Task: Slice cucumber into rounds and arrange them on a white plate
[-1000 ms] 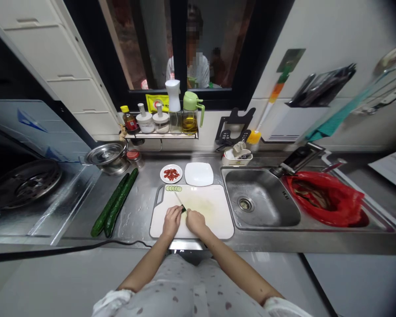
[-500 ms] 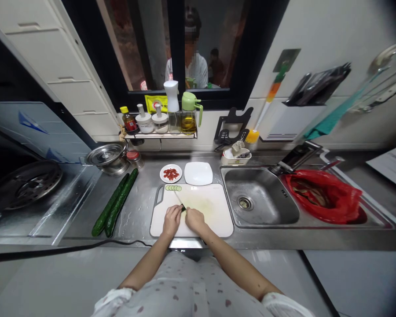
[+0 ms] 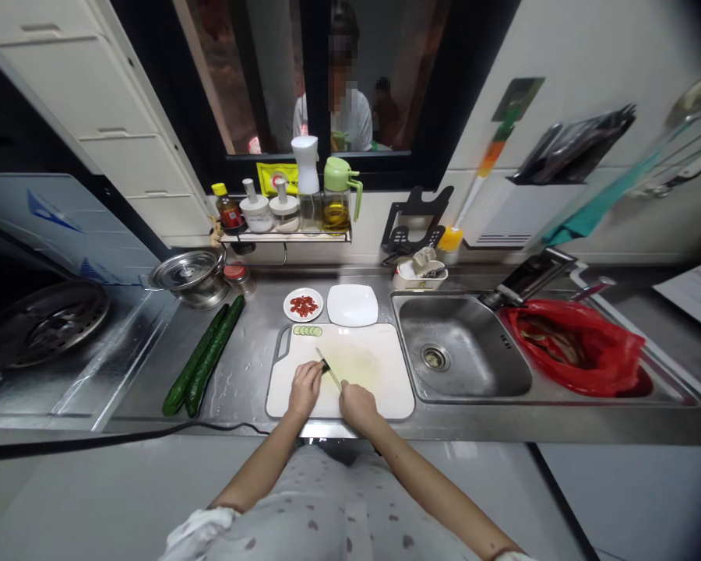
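My left hand point(image 3: 305, 389) is closed around a short dark green piece of cucumber point(image 3: 325, 365), mostly hidden by the fingers, on the white cutting board point(image 3: 292, 397). To its right, my right hand point(image 3: 359, 407) grips a knife point(image 3: 329, 370); its handle is hidden in the fist. The narrow blade slants up and left, with its tip beyond the cucumber piece. Several thin cucumber slices point(image 3: 308, 331) lie overlapped in a row at the board's upper left corner.
Behind the board stand a plate of chopped red pieces point(image 3: 295, 314) and a white square plate point(image 3: 352, 305). Two whole cucumbers point(image 3: 213, 351) lie left. At right are the sink point(image 3: 461, 351) and a red bag point(image 3: 607, 362). A condiment shelf point(image 3: 286, 237) hangs behind.
My right hand has drawn the knife back to the right and toward me, away from my left hand. The left hand has stayed nearly in place on the cucumber piece.
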A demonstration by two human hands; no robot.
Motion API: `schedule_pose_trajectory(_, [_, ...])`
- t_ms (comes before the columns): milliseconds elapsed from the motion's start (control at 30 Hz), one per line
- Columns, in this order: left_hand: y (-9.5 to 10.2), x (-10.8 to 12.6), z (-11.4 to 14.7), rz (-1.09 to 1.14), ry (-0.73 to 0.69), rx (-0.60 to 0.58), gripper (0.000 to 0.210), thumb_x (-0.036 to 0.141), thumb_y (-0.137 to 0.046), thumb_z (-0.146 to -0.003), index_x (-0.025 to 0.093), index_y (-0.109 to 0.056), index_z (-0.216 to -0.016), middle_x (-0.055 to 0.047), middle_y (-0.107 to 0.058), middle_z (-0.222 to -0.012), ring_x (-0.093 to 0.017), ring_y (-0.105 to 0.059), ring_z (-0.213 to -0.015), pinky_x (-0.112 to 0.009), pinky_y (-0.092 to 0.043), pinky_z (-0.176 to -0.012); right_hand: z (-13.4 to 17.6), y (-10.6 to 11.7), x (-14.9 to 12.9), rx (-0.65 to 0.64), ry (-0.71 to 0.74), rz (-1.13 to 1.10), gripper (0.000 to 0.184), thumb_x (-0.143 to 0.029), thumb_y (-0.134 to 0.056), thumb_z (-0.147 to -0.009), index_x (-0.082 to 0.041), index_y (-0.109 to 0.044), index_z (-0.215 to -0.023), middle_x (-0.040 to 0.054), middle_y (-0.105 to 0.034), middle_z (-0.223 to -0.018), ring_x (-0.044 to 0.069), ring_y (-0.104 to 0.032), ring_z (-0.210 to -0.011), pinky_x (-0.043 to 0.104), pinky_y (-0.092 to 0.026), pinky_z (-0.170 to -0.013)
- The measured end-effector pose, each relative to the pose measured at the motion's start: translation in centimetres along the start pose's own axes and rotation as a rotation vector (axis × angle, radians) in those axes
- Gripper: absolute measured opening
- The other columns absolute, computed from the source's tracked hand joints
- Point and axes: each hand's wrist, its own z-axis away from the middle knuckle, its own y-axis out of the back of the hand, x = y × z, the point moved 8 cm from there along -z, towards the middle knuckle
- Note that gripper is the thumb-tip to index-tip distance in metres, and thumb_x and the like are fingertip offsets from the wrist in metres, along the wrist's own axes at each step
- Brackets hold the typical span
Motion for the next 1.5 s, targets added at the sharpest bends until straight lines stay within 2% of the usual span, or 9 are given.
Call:
schedule_pose_trajectory(333, [0.1,0.2,0.0,-0.006,-0.022,0.022,0.027,0.021,-0.044,-0.091,0.022,-0.063,-0.111,-0.007,-0.065,-0.102,-0.018,-0.057,-0.098,-0.036,-0.050,-0.087,-2.0,1.5,-1.6,-0.008,-0.007,-0.017,0.031,-0.013,-0.038,-0.086,-0.013,-0.056,-0.112,0.0152,-0.068,-0.101,0.023,-0.064,-0.096,0.030,-0.045,-0.076])
schedule_pose_trajectory(700, [0.1,0.1,-0.2,0.016,0.009,-0.017,0.027,0.023,-0.042,-0.092,0.022,-0.063,-0.109,-0.007,-0.065,-0.102,-0.019,-0.058,-0.098,-0.038,-0.048,-0.088,-3.3,3.1,-2.5,0.022,0.044,-0.064,0.033,-0.015,-0.039,-0.086,-0.013,-0.057,-0.114,0.0140,-0.066,-0.106,0.022,-0.062,-0.100,0.029,-0.044,-0.078])
schedule_pose_trajectory(1033, [0.4,0.0,-0.9,0.044,0.107,-0.092,0.023,0.022,-0.045,-0.089,0.021,-0.062,-0.105,-0.006,-0.064,-0.099,-0.019,-0.057,-0.097,-0.036,-0.047,-0.088,-1.5,3.1,0.5,0.053,0.036,-0.041,0.030,-0.019,-0.038,-0.088,-0.014,-0.056,-0.112,0.0135,-0.067,-0.101,0.022,-0.062,-0.096,0.029,-0.042,-0.075])
schedule_pose_trajectory(1233, [0.7,0.0,-0.8,0.073,0.151,-0.073,0.028,0.022,-0.048,-0.087,0.020,-0.058,-0.113,-0.008,-0.062,-0.106,-0.020,-0.056,-0.102,-0.037,-0.046,-0.090,0.8,2.3,3.0,0.043,0.010,-0.043,0.028,-0.021,-0.038,-0.088,-0.016,-0.057,-0.108,0.0124,-0.068,-0.098,0.020,-0.063,-0.092,0.027,-0.040,-0.072])
schedule_pose_trajectory(1500, [1.4,-1.2,-1.1,0.124,0.266,0.000,0.025,0.028,-0.049,-0.086,0.020,-0.061,-0.106,-0.009,-0.062,-0.104,-0.021,-0.057,-0.101,-0.038,-0.046,-0.090,3.0,2.2,4.1,0.017,0.001,0.007,0.028,-0.023,-0.036,-0.090,-0.017,-0.056,-0.108,0.0123,-0.068,-0.097,0.022,-0.063,-0.091,0.028,-0.039,-0.071])
